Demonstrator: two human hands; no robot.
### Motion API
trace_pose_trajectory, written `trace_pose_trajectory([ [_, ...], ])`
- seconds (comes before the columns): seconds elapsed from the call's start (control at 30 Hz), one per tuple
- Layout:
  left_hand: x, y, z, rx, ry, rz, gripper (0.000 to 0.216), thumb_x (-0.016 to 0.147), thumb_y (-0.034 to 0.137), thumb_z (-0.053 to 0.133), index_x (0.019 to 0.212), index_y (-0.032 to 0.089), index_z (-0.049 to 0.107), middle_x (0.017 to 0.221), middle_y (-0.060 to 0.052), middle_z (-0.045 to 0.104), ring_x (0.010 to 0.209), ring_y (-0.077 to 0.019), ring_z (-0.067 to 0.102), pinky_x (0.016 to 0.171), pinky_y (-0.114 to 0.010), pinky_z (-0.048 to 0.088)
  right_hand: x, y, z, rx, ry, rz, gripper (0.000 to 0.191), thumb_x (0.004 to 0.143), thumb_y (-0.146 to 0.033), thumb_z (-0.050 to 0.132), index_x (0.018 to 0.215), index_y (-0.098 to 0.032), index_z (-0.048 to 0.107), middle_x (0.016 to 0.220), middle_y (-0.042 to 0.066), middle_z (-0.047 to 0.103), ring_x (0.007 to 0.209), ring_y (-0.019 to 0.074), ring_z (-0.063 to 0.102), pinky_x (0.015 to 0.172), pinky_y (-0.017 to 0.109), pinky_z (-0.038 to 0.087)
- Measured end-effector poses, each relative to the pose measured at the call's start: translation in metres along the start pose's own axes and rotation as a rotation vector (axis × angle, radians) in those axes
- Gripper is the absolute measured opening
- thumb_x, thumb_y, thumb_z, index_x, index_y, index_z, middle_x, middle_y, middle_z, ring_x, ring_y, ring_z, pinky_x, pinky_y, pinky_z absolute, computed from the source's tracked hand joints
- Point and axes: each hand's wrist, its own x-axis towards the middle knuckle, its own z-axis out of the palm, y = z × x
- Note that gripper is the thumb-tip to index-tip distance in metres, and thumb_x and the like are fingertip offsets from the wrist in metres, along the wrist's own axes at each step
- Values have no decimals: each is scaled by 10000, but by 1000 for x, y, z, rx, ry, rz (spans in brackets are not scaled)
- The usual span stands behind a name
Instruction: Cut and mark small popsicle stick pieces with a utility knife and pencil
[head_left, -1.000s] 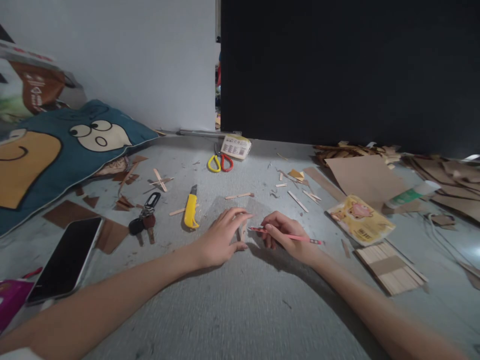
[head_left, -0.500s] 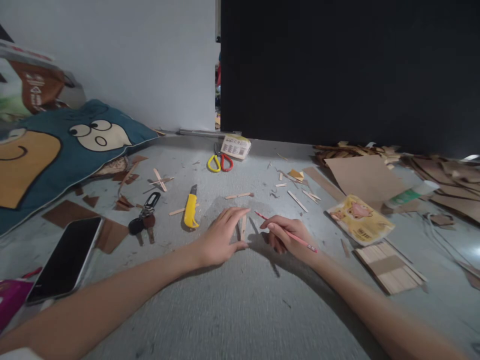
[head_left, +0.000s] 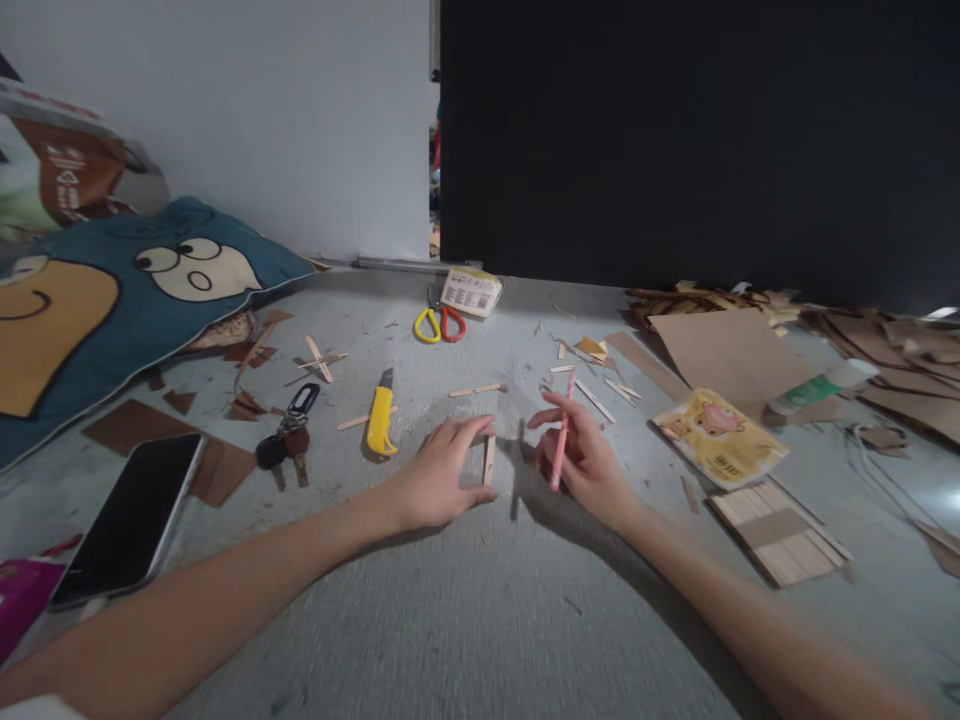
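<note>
My left hand (head_left: 446, 475) rests low over the grey table, thumb and fingertips pinching the two ends of a short wooden craft stick (head_left: 489, 462). Just to its right, my right hand (head_left: 581, 455) has a pink pencil (head_left: 560, 440) between its fingers, standing steeply with one end pointing away from me. The fingers of that hand are partly spread around the pencil. Another craft stick (head_left: 478, 391) lies just beyond my left hand. A yellow utility knife (head_left: 381, 415) lies to the left, partly over a stick.
On the left are keys (head_left: 285, 448), a phone (head_left: 133, 515) and a blue pillow (head_left: 172, 280). Scissors (head_left: 440, 325) lie at the back. On the right are a bundle of craft sticks (head_left: 778, 530), a yellow packet (head_left: 720, 437), a glue stick (head_left: 823, 387) and cardboard (head_left: 739, 350).
The pencil has swung in my right hand from slanting toward the left hand to pointing steeply away from me. My right fingers have loosened. My left hand stays nearly still.
</note>
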Motion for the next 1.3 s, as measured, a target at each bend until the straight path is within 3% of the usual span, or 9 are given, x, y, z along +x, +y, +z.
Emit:
trace_pose_trajectory([
  [0.1,0,3,-2,59,-40,15,735,867,320,826,1518,270,488,1601,-143,499,1532,-346,418,1267,-575,333,0,3,0,-12,41,-72,549,1043,-369,516,1552,-360,311,1343,108,536,801,143,666,652,304,580],
  [0.3,2,4,-2,97,-16,0,800,842,357,858,1536,249,476,1585,-158,518,1511,-347,443,1252,-571,352,0,6,1,-153,24,-97,506,1097,-428,454,1584,-332,352,1296,106,597,780,150,665,738,341,604],
  [0.47,3,4,-3,129,-48,17,683,867,386,840,1476,261,557,1586,-132,536,1509,-338,441,1248,-561,355,-1,3,1,-338,24,-224,273,1080,-417,525,1282,-292,659,982,70,669,819,197,682,769,350,600],
  [0.6,3,6,-6,152,-87,16,665,884,412,825,1481,251,580,1613,-137,517,1514,-347,434,1253,-557,347,1,-2,-7,-398,-108,-345,213,1062,-351,547,1074,-270,744,929,81,688,792,198,673,746,354,585],
  [0.7,3,7,-8,146,-100,24,688,862,438,838,1484,277,594,1640,-122,494,1527,-366,417,1257,-576,333,4,-3,-13,-417,-205,-249,178,1014,-387,622,951,-258,728,895,62,707,728,179,653,696,332,555],
  [0.87,4,8,-9,163,-163,83,729,836,511,848,1487,291,604,1628,-119,510,1535,-387,400,1268,-587,299,10,-3,-10,-282,-221,-27,257,951,-468,705,833,-240,695,690,18,708,602,161,600,586,295,471],
  [1.03,3,6,-9,148,-168,106,859,820,520,849,1577,326,491,1621,-119,514,1516,-391,425,1251,-593,316,14,-8,0,-181,-265,34,236,937,-427,715,808,-232,685,784,51,783,674,184,654,648,321,496],
  [1.3,4,4,-9,174,-178,85,838,831,539,838,1564,296,511,1612,-142,507,1492,-402,431,1230,-598,339,17,-4,7,-187,-279,41,183,919,-376,715,800,-239,693,761,36,763,669,179,630,657,321,468],
])
